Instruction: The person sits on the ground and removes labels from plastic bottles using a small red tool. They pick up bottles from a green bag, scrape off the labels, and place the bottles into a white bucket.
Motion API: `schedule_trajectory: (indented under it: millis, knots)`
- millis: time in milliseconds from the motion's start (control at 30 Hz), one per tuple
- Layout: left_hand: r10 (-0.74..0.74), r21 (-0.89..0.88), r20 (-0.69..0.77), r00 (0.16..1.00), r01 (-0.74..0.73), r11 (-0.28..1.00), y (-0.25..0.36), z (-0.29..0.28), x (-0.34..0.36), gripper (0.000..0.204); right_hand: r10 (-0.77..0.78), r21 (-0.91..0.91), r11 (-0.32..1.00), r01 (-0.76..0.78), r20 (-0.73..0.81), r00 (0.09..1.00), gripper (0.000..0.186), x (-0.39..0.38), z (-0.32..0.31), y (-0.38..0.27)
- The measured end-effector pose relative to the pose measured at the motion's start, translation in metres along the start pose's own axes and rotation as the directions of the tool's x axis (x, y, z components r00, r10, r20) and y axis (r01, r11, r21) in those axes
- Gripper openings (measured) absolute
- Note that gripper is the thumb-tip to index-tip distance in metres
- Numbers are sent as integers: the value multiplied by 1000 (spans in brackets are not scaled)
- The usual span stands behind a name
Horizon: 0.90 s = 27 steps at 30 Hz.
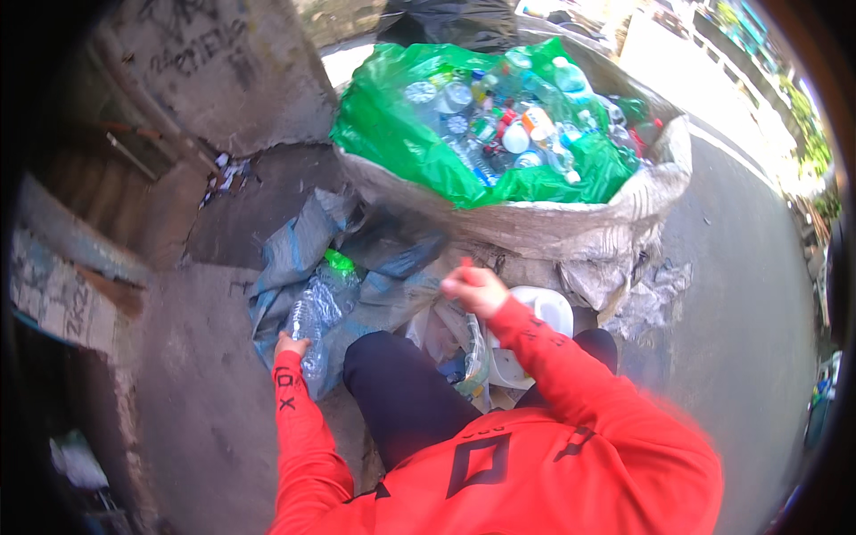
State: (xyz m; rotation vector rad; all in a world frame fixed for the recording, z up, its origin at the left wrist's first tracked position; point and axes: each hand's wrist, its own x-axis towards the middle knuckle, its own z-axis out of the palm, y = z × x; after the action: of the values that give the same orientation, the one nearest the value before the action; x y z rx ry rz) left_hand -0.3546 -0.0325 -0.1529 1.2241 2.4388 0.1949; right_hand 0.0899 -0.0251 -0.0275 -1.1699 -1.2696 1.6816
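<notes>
My left hand (290, 343) grips a clear bottle (314, 323); my right hand (473, 287) pinches something small—I should steady the bottle low.

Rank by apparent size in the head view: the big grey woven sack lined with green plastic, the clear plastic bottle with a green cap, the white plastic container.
1. Big grey woven sack.
2. Clear plastic bottle with green cap in the left hand.
3. White plastic container, partly hidden by the right hand and sleeve, so its place behind the bottle is unsure.

Left hand (291, 344) low, grip closed; right hand (474, 289) raised forward, fingers pinched.
</notes>
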Motion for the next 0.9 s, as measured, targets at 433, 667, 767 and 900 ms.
schedule_trajectory:
  millis: [433, 667, 767, 900]
  knots:
    - [-164, -242, -83, 983, 139, 960, 129, 62, 29, 70, -998, 475, 54, 879, 60, 28, 16, -176, 2, -151]
    - [-410, -984, 174, 895, 177, -31, 116, 17, 52, 82, -948, 236, 277, 931, -90, 305, 17, -171, -28, -94]
    - [-233, -794, 268, 935, 78, -602, 125, -35, 17, 78, -934, 200, 311, 929, -114, 338, 19, -175, -31, -88]
    - [-97, -692, 154, 983, 38, -721, 138, -71, -14, 72, -920, 217, 340, 915, -123, 371, 21, -177, -42, -80]
